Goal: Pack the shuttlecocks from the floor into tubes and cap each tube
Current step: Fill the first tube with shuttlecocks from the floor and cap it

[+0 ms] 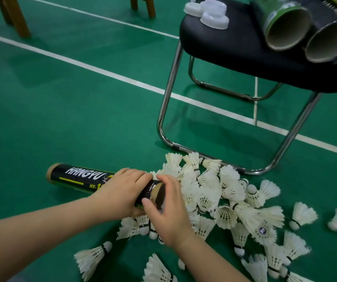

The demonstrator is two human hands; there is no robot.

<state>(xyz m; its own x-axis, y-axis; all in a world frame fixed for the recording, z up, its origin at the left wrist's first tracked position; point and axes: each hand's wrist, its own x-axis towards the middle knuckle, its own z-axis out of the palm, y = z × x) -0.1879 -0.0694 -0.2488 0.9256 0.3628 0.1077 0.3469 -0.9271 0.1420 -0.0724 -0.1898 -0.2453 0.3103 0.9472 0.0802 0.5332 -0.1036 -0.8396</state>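
Note:
A black tube [76,176] with white lettering lies almost flat just above the green floor, its open mouth pointing right toward the pile. My left hand [123,192] grips the tube near that mouth. My right hand [167,212] sits right at the opening, fingers curled over the rim; whether it holds a shuttlecock is hidden. A big heap of white feather shuttlecocks [224,202] spreads over the floor to the right and below my hands. Three white plastic caps [210,12] rest on the black chair seat.
A black chair [234,49] with chrome legs [167,102] stands behind the pile. Two more open tubes [285,23] lie on its seat. Wooden furniture legs [15,17] stand at the far left. White court lines cross the floor.

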